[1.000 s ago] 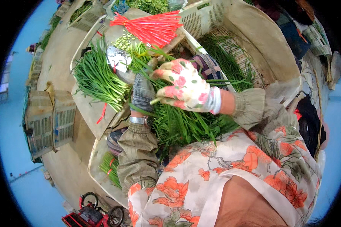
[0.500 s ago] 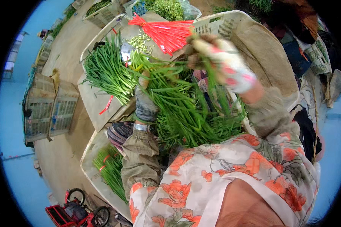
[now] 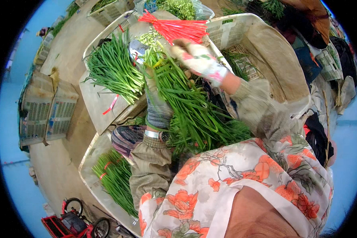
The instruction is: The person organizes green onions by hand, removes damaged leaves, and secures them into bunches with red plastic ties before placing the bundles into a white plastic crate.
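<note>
My left hand (image 3: 154, 99), in a grey knitted glove, is closed round a thick bunch of garlic chives (image 3: 204, 119). Their pale ends point up and away from me, while the long green leaves fan down toward my lap. Over the far right side of the bunch, my right hand (image 3: 200, 61) wears a white glove with pink patches. Motion smears its fingers, so I cannot tell whether they hold anything. To the left, a second pile of garlic chives (image 3: 115, 69) lies on a board (image 3: 97, 93). Red tie strips (image 3: 176, 27) lie fanned out just beyond my right hand.
Pale cut bits (image 3: 150, 38) are scattered near the ties. A lined plastic crate (image 3: 271, 55) stands at the right; another at lower left holds banded chives (image 3: 114, 174). Stacked crates (image 3: 47, 107) stand farther left. A red cart (image 3: 73, 222) is at the lower left.
My right hand has swept left toward the pale ends of the bunch; the leaves that hung beneath it no longer show there. My left hand keeps its hold.
</note>
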Motion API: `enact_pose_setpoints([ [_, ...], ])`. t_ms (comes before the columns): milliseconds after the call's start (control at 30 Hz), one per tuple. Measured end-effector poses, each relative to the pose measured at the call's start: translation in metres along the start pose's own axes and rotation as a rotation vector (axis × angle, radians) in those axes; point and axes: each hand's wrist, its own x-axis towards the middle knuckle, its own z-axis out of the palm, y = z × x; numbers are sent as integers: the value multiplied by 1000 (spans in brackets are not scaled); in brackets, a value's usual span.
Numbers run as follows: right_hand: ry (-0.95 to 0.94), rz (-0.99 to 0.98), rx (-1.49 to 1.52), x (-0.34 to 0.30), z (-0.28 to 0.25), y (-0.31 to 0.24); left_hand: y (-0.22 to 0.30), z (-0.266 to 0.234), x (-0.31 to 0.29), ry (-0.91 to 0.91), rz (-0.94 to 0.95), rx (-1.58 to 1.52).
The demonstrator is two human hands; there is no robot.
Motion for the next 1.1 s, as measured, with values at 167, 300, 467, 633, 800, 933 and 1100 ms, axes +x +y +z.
enact_pose_setpoints([
  [167, -147, 262, 482, -67, -24, 8, -12, -11, 21, 7, 10, -184],
  [300, -578, 286, 607, -66, -13, 3, -11, -14, 28, -70, 51, -66],
  [467, -323, 159, 938, -71, 20, 18, 1, -44, 27, -179, 275, 504],
  [633, -150, 177, 1164, -67, 28, 6, -16, -36, 15, -56, 231, 546],
  [800, -114, 162, 1226, -60, 35, 8, -30, -36, -9, -157, 18, 797],
  [933, 51, 105, 1185, -6, 18, 10, -27, -15, -17, -148, -144, 473],
  [1100, 291, -46, 344, 31, 5, 38, -23, -23, -17, -142, -243, 457],
])
